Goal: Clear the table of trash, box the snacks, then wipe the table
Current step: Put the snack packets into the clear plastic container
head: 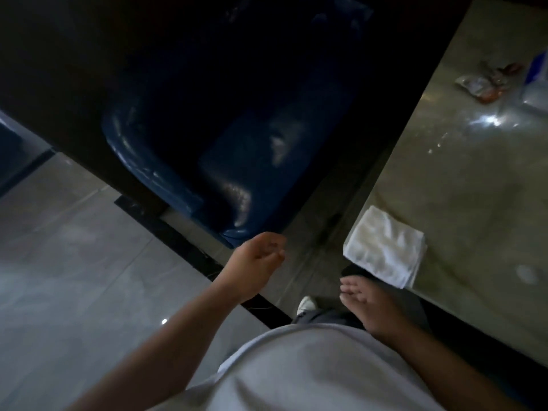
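Observation:
A glossy grey-green table (462, 179) fills the right side of the head view. On its near corner lies a folded white cloth (387, 250). Far back on the table sit crumpled snack wrappers (482, 86) and a clear plastic bag with blue print (536, 81), partly cut off by the frame edge. My left hand (255, 264) hangs over the floor left of the table, fingers loosely curled, holding nothing. My right hand (366, 304) is just below the table's near corner, fingers extended and empty, close to the cloth but not touching it.
A dark blue padded seat (225, 161) stands left of the table with a narrow gap between them. Pale tiled floor (74, 262) lies to the left with a black strip across it. My white shirt and a shoe (307, 305) show below.

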